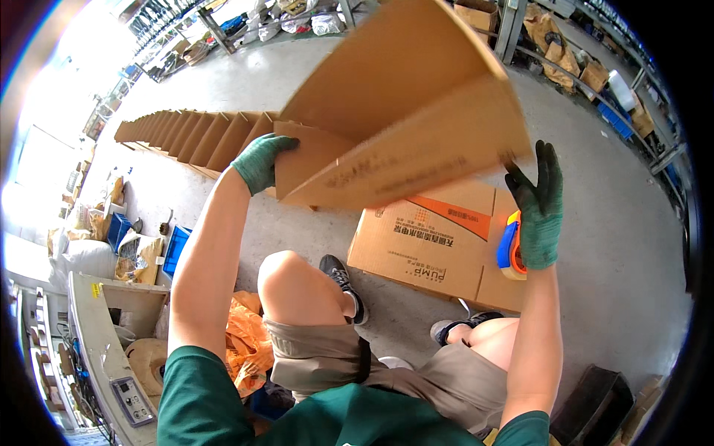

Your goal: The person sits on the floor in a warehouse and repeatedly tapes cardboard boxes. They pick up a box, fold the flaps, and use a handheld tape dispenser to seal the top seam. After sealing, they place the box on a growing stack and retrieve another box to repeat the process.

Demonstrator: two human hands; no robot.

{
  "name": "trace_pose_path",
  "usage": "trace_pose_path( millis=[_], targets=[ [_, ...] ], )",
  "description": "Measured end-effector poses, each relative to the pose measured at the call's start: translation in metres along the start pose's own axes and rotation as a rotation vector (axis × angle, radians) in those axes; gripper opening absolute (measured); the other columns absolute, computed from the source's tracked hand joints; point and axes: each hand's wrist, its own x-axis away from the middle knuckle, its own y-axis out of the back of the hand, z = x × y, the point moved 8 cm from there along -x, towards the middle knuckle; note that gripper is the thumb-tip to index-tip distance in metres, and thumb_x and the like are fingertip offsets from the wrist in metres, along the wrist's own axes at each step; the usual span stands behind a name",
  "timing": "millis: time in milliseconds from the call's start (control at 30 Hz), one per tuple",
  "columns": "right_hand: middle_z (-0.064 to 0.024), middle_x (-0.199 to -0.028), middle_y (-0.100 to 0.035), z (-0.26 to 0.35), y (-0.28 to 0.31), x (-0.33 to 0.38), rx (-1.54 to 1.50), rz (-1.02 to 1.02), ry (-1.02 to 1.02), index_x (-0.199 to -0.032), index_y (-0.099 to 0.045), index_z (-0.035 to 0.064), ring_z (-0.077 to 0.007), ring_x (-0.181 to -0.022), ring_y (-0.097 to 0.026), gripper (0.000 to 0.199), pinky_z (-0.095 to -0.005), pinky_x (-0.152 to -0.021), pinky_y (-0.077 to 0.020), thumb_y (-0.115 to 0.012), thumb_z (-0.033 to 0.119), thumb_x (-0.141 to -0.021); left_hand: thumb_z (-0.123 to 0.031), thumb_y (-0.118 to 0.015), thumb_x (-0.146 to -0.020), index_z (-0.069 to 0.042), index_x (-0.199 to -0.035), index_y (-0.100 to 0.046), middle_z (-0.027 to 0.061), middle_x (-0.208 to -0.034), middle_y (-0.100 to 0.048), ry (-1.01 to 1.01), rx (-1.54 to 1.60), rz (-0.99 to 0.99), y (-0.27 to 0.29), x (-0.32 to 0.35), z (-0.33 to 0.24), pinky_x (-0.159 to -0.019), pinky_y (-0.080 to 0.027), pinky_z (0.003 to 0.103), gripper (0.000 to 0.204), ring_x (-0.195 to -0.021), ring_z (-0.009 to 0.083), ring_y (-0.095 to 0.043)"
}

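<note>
The open box (439, 141) is held up between the two hands. The left hand (260, 162) has its fingers clamped on a flap; the right hand (541, 212) has its fingers spread beside the far edge, contact unclear. The box looks partly opened out, its flaps not yet folded in; whether its bottom is closed cannot be told. Beyond the left fingers runs a row of boxes (204, 139). Below the right fingers, the carton (424, 249) and tape dispenser (509, 249) crowd the floor (617, 245) under the box.
</note>
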Motion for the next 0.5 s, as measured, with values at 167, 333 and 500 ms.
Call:
trace_pose_path(
  millis=[167, 333, 500],
  targets=[
    [-0.0116, -0.16, -0.038, -0.014, 0.017, 0.002, 0.013, -0.002, -0.109, -0.157, -0.03, 0.011, -0.0307, -0.125, -0.061, 0.06, -0.042, -0.105, -0.0499, -0.051, 0.005, -0.101, -0.012, -0.053, -0.1, 0.008, -0.129, -0.05, 0.0228, -0.122, -0.065, 0.013, 0.291, -0.289, 0.056, -0.038, 0.037, -0.091, -0.061, 0.053, 0.035, -0.106, 0.0365, -0.068],
    [-0.011, -0.153, -0.047, -0.044, 0.041, 0.018, 0.199, 0.034, -0.194, -0.151, -0.041, 0.0045, -0.0244, -0.124, -0.061, 0.051, -0.0368, -0.104, -0.0512, -0.051, 0.001, -0.101, -0.013, -0.052, -0.1, 0.006, -0.129, -0.049, 0.0239, -0.126, -0.062, 0.1, 0.314, -0.402, 0.081, -0.089, 0.129, -0.088, -0.062, 0.057, 0.035, -0.109, 0.0393, -0.066],
    [-0.009, -0.139, -0.059, -0.062, 0.032, 0.038, 0.272, 0.082, -0.248, -0.142, -0.053, 0.004, -0.0187, -0.113, -0.066, 0.039, -0.0313, -0.098, -0.0521, -0.055, 0.011, -0.104, -0.008, -0.05, -0.094, -0.003, -0.132, -0.05, 0.0228, -0.128, -0.056, 0.292, 0.382, -0.509, 0.098, -0.128, 0.249, -0.075, -0.066, 0.053, 0.038, -0.105, 0.0393, -0.066]
  ],
)
